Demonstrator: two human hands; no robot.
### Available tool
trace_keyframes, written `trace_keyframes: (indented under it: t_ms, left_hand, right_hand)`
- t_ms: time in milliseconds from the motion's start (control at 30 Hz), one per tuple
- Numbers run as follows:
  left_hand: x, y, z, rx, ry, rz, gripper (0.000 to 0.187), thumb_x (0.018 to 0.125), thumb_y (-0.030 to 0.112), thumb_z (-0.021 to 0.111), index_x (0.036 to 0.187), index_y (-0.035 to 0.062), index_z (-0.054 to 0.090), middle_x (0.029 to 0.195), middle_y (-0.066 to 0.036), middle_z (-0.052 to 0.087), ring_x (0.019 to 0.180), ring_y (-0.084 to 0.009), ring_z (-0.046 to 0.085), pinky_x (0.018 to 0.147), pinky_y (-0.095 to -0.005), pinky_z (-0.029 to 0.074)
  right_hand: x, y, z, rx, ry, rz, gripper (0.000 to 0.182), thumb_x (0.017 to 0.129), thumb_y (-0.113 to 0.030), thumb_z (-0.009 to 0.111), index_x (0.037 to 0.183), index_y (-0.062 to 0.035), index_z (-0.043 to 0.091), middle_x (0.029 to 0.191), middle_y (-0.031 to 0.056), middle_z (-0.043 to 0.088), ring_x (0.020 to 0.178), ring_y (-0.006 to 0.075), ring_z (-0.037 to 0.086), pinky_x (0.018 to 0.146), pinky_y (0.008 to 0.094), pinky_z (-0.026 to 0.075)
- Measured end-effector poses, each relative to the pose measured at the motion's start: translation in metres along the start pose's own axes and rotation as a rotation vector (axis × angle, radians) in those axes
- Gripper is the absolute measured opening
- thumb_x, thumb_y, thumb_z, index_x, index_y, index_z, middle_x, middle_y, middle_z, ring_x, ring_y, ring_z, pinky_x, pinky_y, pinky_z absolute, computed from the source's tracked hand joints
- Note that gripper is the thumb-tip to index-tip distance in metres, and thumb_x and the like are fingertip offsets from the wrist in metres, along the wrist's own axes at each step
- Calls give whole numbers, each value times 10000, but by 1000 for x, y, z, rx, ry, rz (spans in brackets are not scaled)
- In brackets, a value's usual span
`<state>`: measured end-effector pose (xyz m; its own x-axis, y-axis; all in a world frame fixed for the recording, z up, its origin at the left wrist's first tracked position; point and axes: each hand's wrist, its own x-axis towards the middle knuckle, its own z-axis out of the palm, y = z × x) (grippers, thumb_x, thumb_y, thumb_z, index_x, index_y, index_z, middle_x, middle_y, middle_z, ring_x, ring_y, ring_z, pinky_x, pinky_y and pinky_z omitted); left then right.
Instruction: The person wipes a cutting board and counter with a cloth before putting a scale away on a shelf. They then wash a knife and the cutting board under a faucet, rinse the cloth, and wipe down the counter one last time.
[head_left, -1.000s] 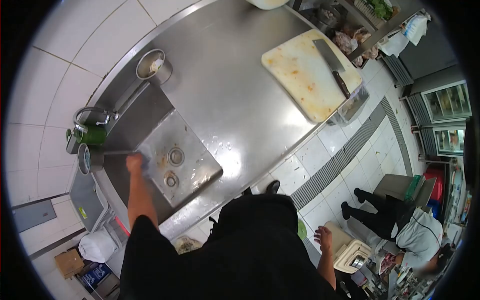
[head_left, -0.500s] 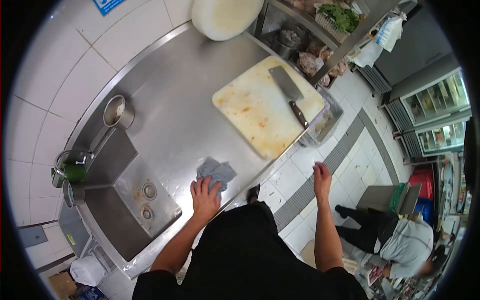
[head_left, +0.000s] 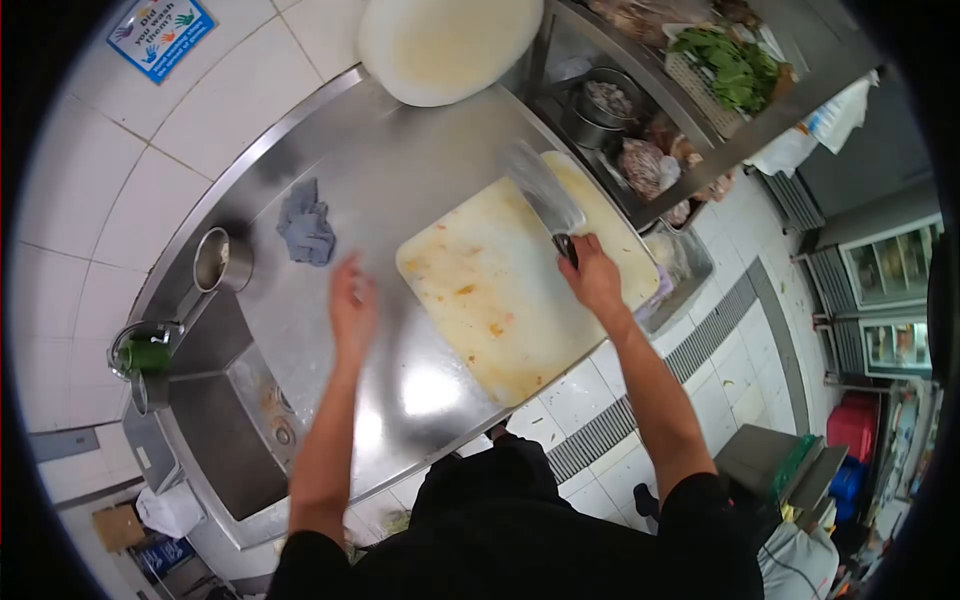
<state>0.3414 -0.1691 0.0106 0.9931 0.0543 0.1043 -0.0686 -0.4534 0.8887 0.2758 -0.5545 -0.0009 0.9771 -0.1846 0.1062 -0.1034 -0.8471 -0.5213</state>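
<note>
My right hand (head_left: 594, 275) is wrapped round the dark handle of a cleaver (head_left: 541, 190), whose wide blade is smeared by motion over the back of a stained white cutting board (head_left: 480, 290). My left hand (head_left: 352, 298) hangs above the steel counter (head_left: 400, 385), slightly blurred, its fingers apart and holding nothing. A crumpled grey-blue cloth (head_left: 306, 224) lies on the counter beyond my left hand, not touching it.
At the left are a sink (head_left: 225, 435), a metal pot (head_left: 222, 260) and a faucet (head_left: 140, 335). A round white board (head_left: 450, 45) leans at the back. Shelves with bowls and greens (head_left: 735, 70) stand right. Part of a person (head_left: 800, 560) shows lower right.
My left hand has let go of the cloth, which now lies farther back and left. My right hand has moved onto the board and taken the cleaver's handle. The view has shifted.
</note>
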Motion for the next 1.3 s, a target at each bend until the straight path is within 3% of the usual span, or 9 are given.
trace_keyframes:
  t_ms: [200, 300, 367, 467, 533, 767, 1000, 1200, 1300]
  left_hand:
    - [-130, 6, 45, 330, -60, 110, 392, 881, 131, 600, 1255, 16, 572, 1291, -231, 540, 1237, -406, 484, 1074, -466, 375]
    - [-150, 5, 55, 602, -117, 247, 431, 856, 167, 624, 1266, 42, 578, 1333, -220, 507, 1315, -397, 404, 1123, -558, 267]
    - [-150, -5, 34, 751, -186, 201, 457, 847, 198, 631, 1268, 31, 573, 1344, -211, 496, 1293, -402, 420, 1086, -577, 287]
    - [-133, -82, -51, 1013, 215, -96, 515, 868, 305, 614, 1323, 76, 537, 1400, -204, 451, 1260, -410, 443, 991, -559, 357]
    - [-125, -115, -93, 1071, 484, -343, 538, 920, 358, 570, 1378, 90, 481, 1414, -230, 445, 1267, -415, 446, 1014, -561, 357]
    - [-118, -140, -97, 1090, 390, -349, 598, 901, 385, 589, 1387, 47, 501, 1404, -282, 458, 1324, -450, 381, 1050, -569, 325]
    - [-124, -112, -114, 793, 383, -437, 667, 909, 470, 562, 1439, 88, 431, 1523, -258, 278, 1323, -547, 277, 1071, -626, 248]
    - [-142, -132, -173, 202, 302, -354, 629, 943, 406, 580, 1463, 100, 403, 1526, -219, 301, 1379, -380, 321, 1115, -489, 298]
    - [-148, -148, -224, -364, 208, -477, 590, 989, 369, 552, 1486, 111, 369, 1444, -183, 457, 1317, -287, 462, 1059, -391, 415]
  right_hand:
    - [182, -40, 36, -183, -348, -486, 285, 870, -219, 651, 1138, -123, 630, 1106, 79, 583, 1097, 312, 576, 974, 490, 413]
    - [212, -67, 62, -197, -231, -465, 313, 869, -245, 658, 1152, -115, 633, 1140, 74, 594, 1108, 309, 572, 996, 525, 389]
    - [218, -63, 63, -128, 163, -299, 360, 865, -291, 667, 1172, -105, 634, 1161, 87, 607, 1131, 307, 558, 991, 496, 409]
    - [174, 29, 28, -226, 389, -147, 449, 866, -354, 669, 1218, -77, 635, 1175, 151, 617, 1109, 334, 576, 943, 468, 468]
    - [114, 70, -6, -181, 229, 118, 459, 858, -337, 685, 1208, -45, 631, 1201, 216, 609, 1123, 386, 578, 953, 461, 471]
    - [68, 123, 12, -271, 113, 224, 566, 887, -467, 655, 1097, 59, 650, 996, 288, 673, 963, 450, 637, 850, 489, 495]
    - [38, 34, 67, -147, 15, 238, 614, 894, -496, 636, 1178, 49, 632, 987, 220, 678, 874, 451, 640, 837, 475, 494]
    - [-32, -130, 109, 423, -252, 454, 419, 923, -343, 662, 1126, 24, 651, 865, 42, 639, 732, 105, 562, 660, 271, 476]
    - [-71, -194, 152, 396, -172, 264, 403, 934, -328, 644, 1129, 25, 651, 854, 37, 648, 713, 105, 557, 623, 283, 470]
